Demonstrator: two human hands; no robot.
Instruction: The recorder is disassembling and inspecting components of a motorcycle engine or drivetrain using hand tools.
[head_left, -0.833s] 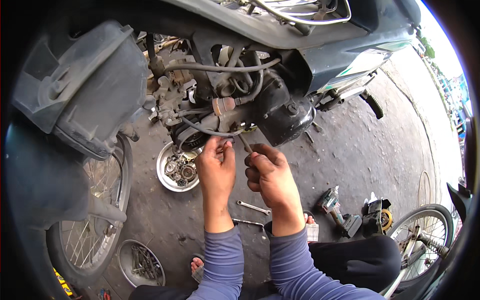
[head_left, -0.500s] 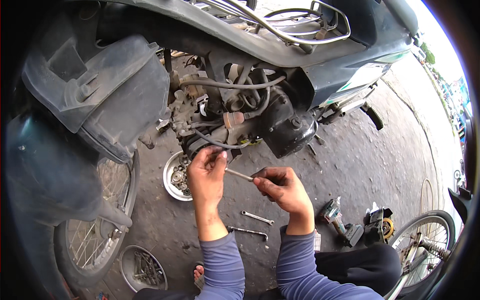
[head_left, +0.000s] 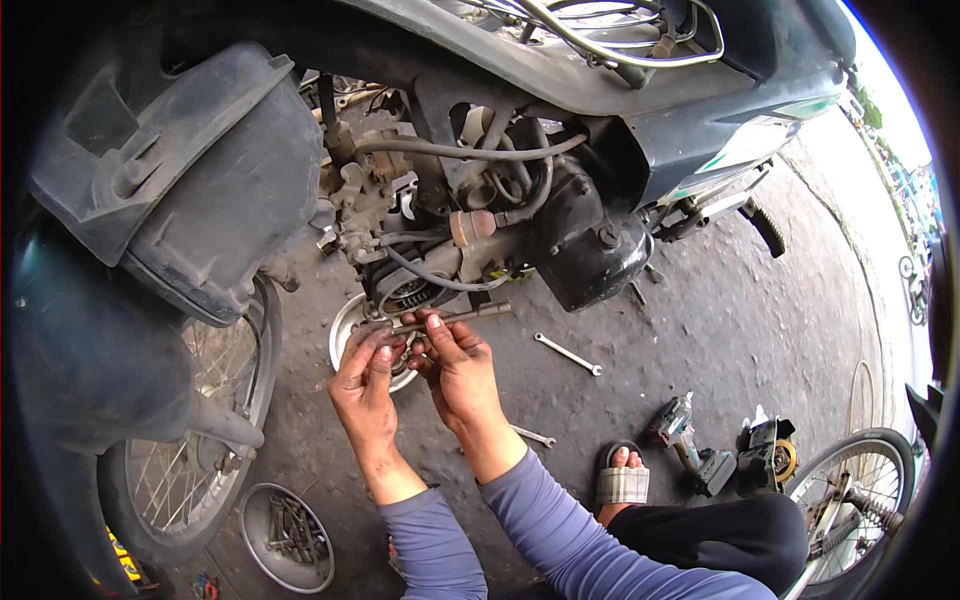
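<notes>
Rod (head_left: 478,314) held near mid-frame

Head view: your right hand (head_left: 457,368) pinches the rod, thumb against curled fingers. Your left hand (head_left: 366,385) has its fingers nearly closed at the rod's left end; you cannot tell whether they grip it. The rod lies just below the motorbike engine (head_left: 595,248). A bowl (head_left: 337,338) sits behind your hands, a wrench (head_left: 567,354) right of centre, a drill (head_left: 688,448) lower right.
</notes>
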